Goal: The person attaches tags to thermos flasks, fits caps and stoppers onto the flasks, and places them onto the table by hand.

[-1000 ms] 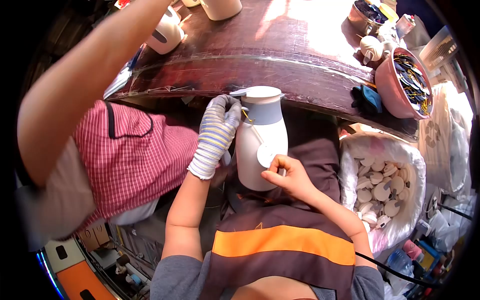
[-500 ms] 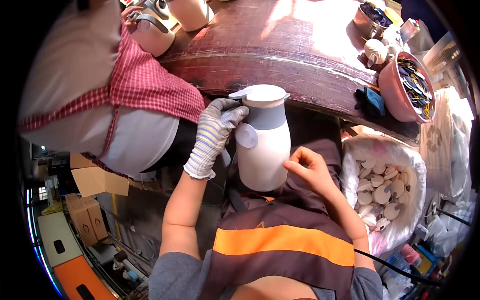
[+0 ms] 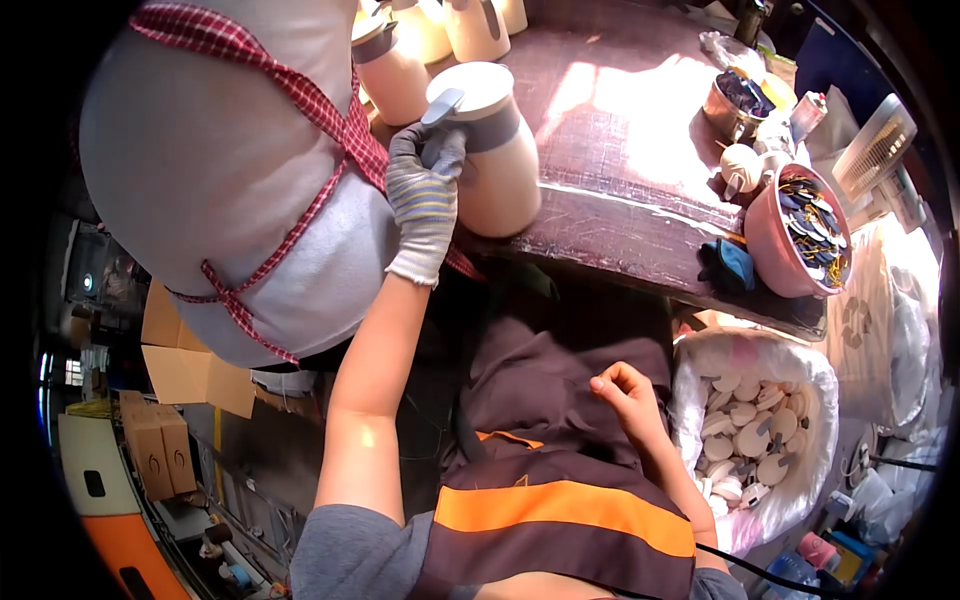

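Note:
A white thermos jug (image 3: 497, 185) with a grey collar and white lid stands at the table's near edge, slightly tilted in view. My left hand (image 3: 427, 185), in a striped knit glove, is closed round its handle, which the glove mostly hides. The grey lid lever (image 3: 443, 107) points over that hand. My right hand (image 3: 630, 397) is bare and rests above the brown apron (image 3: 570, 345), away from the jug. Its fingers are curled in towards the thumb, with nothing visible in them.
Other jugs (image 3: 392, 75) stand at the back left, beside a person in a checked apron (image 3: 270, 70). On the table's right are a pink tub (image 3: 775, 240) of tags and a dark blue cloth (image 3: 728, 265). A lined bin (image 3: 820, 400) holds white lids.
The jug has gone from above my lap up and left to the table, carried by my left hand. My right hand has come off its side and dropped lower. The person at left has shifted.

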Action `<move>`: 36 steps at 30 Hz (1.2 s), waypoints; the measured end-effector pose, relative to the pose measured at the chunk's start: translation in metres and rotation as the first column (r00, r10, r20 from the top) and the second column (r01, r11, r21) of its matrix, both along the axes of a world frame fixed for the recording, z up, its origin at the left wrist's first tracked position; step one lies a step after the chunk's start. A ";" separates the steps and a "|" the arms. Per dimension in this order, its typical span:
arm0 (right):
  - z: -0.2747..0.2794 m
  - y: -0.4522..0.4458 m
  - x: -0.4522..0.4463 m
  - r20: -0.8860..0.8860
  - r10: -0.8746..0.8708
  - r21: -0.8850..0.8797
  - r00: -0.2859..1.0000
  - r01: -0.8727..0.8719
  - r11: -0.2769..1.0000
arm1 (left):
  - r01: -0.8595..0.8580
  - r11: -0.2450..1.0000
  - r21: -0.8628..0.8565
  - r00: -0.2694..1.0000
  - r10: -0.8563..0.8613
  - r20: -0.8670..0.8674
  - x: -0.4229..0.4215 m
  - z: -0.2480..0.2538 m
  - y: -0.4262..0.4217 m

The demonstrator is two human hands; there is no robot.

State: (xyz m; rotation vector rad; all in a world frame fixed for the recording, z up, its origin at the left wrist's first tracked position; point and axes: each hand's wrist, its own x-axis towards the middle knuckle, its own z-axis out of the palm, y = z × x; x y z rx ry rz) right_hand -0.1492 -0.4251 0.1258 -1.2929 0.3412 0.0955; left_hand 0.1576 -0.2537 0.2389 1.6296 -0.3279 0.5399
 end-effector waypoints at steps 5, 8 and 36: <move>-0.009 -0.005 -0.001 -0.031 -0.004 -0.045 1.000 0.003 0.999 | -0.529 0.737 0.422 0.842 0.394 0.368 0.032 0.003 -0.002; -0.017 -0.011 0.001 -0.061 -0.010 -0.075 0.998 0.005 0.997 | -0.568 0.687 0.453 0.722 0.152 0.675 -0.002 0.010 -0.008; -0.017 0.008 0.029 -0.098 0.034 -0.093 0.995 -0.043 0.995 | 0.422 0.199 0.885 0.856 -0.411 -0.315 -0.003 -0.071 -0.134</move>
